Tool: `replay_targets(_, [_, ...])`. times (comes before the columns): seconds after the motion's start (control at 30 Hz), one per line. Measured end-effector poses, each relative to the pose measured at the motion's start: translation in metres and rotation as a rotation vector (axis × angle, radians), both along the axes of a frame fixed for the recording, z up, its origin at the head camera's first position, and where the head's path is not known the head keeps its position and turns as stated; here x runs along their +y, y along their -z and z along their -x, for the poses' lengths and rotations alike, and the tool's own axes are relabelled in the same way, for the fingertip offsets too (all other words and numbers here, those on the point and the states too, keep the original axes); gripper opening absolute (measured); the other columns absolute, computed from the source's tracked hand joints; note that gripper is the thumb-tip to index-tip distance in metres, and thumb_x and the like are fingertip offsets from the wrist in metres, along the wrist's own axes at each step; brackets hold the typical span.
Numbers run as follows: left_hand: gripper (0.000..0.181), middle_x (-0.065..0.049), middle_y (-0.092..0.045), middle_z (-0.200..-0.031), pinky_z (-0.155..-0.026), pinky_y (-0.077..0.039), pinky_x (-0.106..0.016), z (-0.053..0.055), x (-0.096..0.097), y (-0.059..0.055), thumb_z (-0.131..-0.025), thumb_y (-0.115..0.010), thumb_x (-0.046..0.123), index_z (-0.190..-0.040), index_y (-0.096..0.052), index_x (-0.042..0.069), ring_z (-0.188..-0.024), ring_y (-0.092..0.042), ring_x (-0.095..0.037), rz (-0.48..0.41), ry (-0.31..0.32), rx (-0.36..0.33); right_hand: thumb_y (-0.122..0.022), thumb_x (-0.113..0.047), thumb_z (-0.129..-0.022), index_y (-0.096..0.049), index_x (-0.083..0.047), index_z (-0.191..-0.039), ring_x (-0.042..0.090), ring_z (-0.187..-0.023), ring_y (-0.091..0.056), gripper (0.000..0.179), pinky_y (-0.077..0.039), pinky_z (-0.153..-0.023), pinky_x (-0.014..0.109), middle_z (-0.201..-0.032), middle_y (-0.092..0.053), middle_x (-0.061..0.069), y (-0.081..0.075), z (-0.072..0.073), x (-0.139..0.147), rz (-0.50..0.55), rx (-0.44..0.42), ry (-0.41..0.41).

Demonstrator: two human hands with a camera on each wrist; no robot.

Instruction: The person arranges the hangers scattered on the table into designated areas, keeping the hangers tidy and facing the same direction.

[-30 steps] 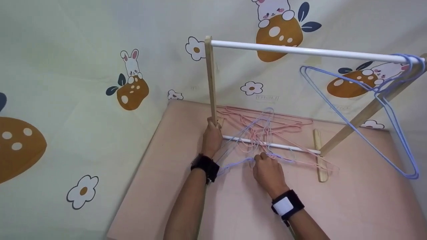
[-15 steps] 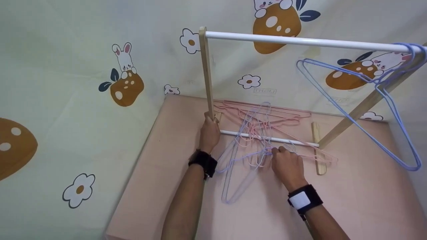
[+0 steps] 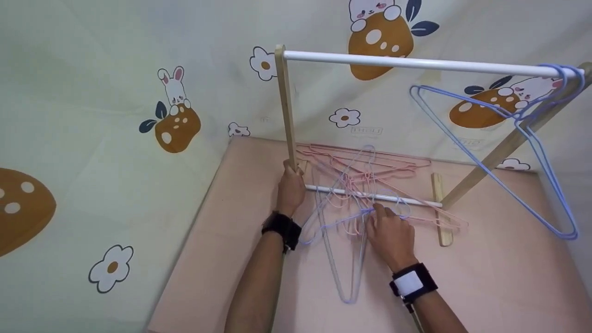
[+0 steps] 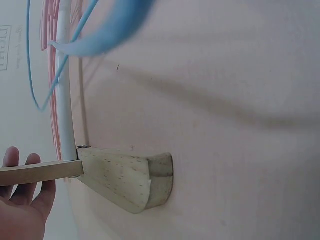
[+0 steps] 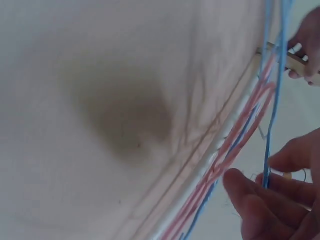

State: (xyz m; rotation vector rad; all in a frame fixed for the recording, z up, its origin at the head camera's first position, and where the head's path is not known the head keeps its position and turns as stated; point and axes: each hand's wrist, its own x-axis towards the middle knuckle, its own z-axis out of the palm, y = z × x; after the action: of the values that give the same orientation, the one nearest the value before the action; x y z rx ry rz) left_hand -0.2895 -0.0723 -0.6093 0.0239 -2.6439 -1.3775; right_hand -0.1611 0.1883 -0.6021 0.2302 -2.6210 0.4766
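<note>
In the head view my left hand (image 3: 291, 192) grips the lower part of the left wooden upright (image 3: 287, 106) of a clothes rack. The left wrist view shows fingers behind that post, just above its wooden foot (image 4: 120, 175). My right hand (image 3: 392, 238) is in front of the rack's lower white bar (image 3: 407, 200). Its thumb and fingers pinch the wire of a blue hanger (image 5: 272, 120). Another pale blue hanger (image 3: 350, 299) points down toward the front. Tangled pink hangers (image 3: 393, 172) lie about the lower bar, partly overlapped by blue ones.
Blue hangers (image 3: 552, 185) hang at the right end of the upper white rod (image 3: 416, 64), near the right upright (image 3: 490, 162). The rack stands on a pink-covered surface (image 3: 222, 222), against a wall cloth (image 3: 222, 92) printed with rabbits and flowers.
My right hand moved right with the blue hanger, then slightly back left. A pale blue hanger swung out toward the front. My left hand stays on the upright.
</note>
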Motion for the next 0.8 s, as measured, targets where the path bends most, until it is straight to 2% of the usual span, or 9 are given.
replay_targets(0.1, [0.033, -0.021, -0.071, -0.112, -0.073, -0.060, -0.048, -0.001, 0.001, 0.000, -0.118, -0.044, 0.010, -0.150, -0.038, 0.001, -0.089, -0.072, -0.034, -0.003, 0.001, -0.012, -0.083, -0.019, -0.095, -0.070, 0.004, -0.135, 0.044, -0.067, -0.070, 0.047, -0.056, -0.054, 0.058, -0.112, -0.076, 0.027, 0.001, 0.000, -0.005, 0.119, -0.072, 0.013])
replay_targets(0.23, [0.035, -0.021, -0.069, -0.108, -0.071, -0.059, -0.048, -0.001, 0.002, 0.000, -0.120, -0.042, 0.016, -0.152, -0.035, 0.003, -0.085, -0.070, -0.034, 0.007, 0.004, -0.021, -0.088, -0.018, -0.092, -0.063, 0.005, -0.146, 0.043, -0.077, -0.071, 0.063, -0.058, -0.062, 0.057, -0.117, -0.070, 0.025, 0.002, -0.003, -0.012, 0.178, -0.124, -0.008])
replay_targets(0.47, [0.030, -0.021, -0.071, -0.105, -0.072, -0.059, -0.051, 0.000, 0.001, 0.001, -0.119, -0.044, 0.013, -0.147, -0.039, 0.002, -0.085, -0.071, -0.036, 0.022, -0.006, 0.017, -0.082, 0.005, -0.088, -0.059, 0.007, -0.149, 0.032, -0.072, -0.066, 0.066, -0.056, -0.059, 0.047, -0.115, -0.069, 0.024, 0.003, -0.010, -0.020, 0.218, -0.115, -0.029])
replay_targets(0.63, [0.030, -0.021, -0.070, -0.103, -0.071, -0.059, -0.051, -0.001, -0.001, -0.001, -0.118, -0.045, 0.011, -0.147, -0.039, 0.002, -0.084, -0.070, -0.035, 0.010, -0.002, 0.010, -0.081, 0.011, -0.086, -0.058, 0.008, -0.150, 0.024, -0.073, -0.068, 0.068, -0.058, -0.060, 0.040, -0.114, -0.070, 0.021, -0.002, -0.016, -0.027, 0.295, -0.097, -0.079])
replay_targets(0.8, [0.029, -0.021, -0.072, -0.108, -0.071, -0.059, -0.050, -0.003, -0.002, -0.004, -0.118, -0.045, 0.011, -0.146, -0.038, 0.003, -0.085, -0.071, -0.035, 0.009, 0.020, 0.003, -0.084, 0.013, -0.083, -0.059, 0.010, -0.147, 0.016, -0.073, -0.070, 0.069, -0.058, -0.061, 0.034, -0.112, -0.068, 0.017, -0.009, -0.023, -0.038, 0.407, -0.117, -0.117])
